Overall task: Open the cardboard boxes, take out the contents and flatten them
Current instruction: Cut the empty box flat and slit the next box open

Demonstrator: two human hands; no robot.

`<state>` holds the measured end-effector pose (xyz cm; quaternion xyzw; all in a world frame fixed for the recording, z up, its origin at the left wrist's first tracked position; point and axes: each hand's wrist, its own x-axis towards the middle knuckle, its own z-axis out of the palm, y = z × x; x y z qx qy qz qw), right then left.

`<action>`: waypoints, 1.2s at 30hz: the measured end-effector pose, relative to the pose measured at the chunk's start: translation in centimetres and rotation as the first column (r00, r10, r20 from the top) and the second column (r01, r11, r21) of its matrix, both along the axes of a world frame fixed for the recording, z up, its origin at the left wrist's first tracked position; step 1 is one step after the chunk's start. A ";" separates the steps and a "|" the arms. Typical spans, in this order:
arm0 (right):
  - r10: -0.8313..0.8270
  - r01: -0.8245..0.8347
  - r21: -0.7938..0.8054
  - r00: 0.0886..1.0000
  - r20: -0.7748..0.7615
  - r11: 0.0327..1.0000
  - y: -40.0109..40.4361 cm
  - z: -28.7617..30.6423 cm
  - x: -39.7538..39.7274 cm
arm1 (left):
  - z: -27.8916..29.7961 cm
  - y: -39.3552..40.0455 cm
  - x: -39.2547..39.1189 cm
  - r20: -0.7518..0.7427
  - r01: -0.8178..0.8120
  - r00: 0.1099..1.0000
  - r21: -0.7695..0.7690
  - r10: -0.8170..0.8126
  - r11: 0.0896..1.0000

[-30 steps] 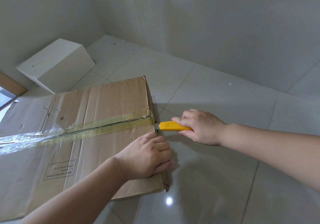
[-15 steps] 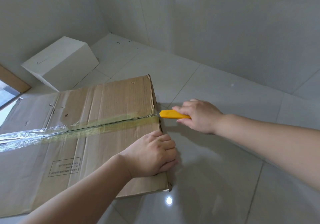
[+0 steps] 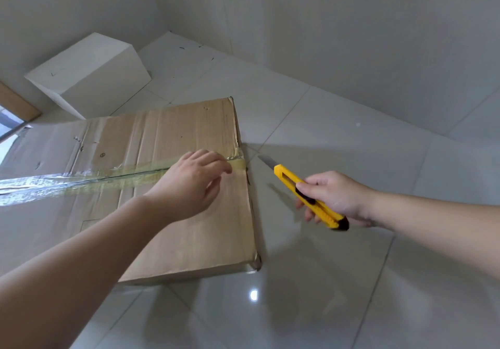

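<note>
A large brown cardboard box point(image 3: 167, 137) lies on the tiled floor, its top seam covered by shiny yellowish tape point(image 3: 81, 183). My left hand point(image 3: 192, 183) hovers over the right end of that seam, fingers loosely bent with the tips at the tape; I cannot tell whether they pinch it. To the right of the box, above the floor, my right hand point(image 3: 335, 200) grips a yellow utility knife point(image 3: 303, 189). Its blade is out and points toward the box's right edge, a short gap away.
A white box point(image 3: 92, 78) stands against the wall behind the cardboard box. Grey walls meet in a corner at the back. A wooden door frame point(image 3: 16, 102) shows at the far left. Glossy floor tiles point(image 3: 324, 281) spread to the right and front.
My right hand drew the knife back from the box's edge, lower and to the right. My left hand left the near right corner and moved up to the tape seam.
</note>
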<state>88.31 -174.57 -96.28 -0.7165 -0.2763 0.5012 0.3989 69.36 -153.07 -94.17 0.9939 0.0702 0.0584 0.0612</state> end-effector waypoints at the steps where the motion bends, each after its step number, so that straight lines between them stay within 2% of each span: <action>1: -0.043 0.037 -0.034 0.980 -0.196 0.999 -0.4 0.1 -0.7 | 0.0 0.1 0.0 -0.017 -0.010 1.000 0.003 0.010 1.000; 2: -0.054 0.040 -0.052 0.952 -0.301 0.998 -0.8 0.0 -1.3 | -0.1 0.1 0.1 -0.035 -0.015 0.999 0.002 0.015 1.000; 4: -0.037 0.014 -0.063 0.922 -0.384 0.998 -1.3 0.0 -2.3 | -0.1 0.0 0.4 -0.067 -0.017 0.998 0.002 0.017 1.000; 11: -0.021 -0.008 -0.068 0.906 -0.422 0.998 -1.5 0.2 -3.5 | 0.5 -1.1 2.4 -0.249 0.006 0.968 -0.019 -0.011 1.000; 17: -0.030 -0.012 -0.094 0.904 -0.427 0.995 -2.4 -0.7 -3.4 | 0.8 -1.1 3.0 -0.222 0.029 0.975 -0.009 -0.030 1.000; 19: -0.089 0.046 -0.117 0.911 -0.402 0.992 -2.7 -0.8 -2.9 | 0.5 -0.9 2.7 -0.205 0.097 0.975 0.035 -0.088 0.995; 22: -0.192 0.158 -0.138 0.938 -0.288 0.978 -2.9 -0.9 -1.4 | 0.0 -1.2 2.1 -0.208 0.219 0.957 0.055 -0.203 0.974; 25: -0.208 0.190 -0.113 0.961 -0.181 0.975 -2.3 -0.4 0.0 | -0.1 -1.7 2.2 -0.227 0.257 0.943 0.026 -0.244 0.966; 33: -0.076 0.074 -0.035 0.995 -0.071 0.997 -0.7 0.7 0.7 | -0.7 -3.3 1.9 -0.175 0.333 0.931 0.049 -0.320 0.942; 36: 0.017 -0.013 -0.061 0.997 0.069 0.998 -0.4 0.9 1.1 | -1.4 -3.8 1.7 -0.180 0.351 0.923 0.041 -0.339 0.935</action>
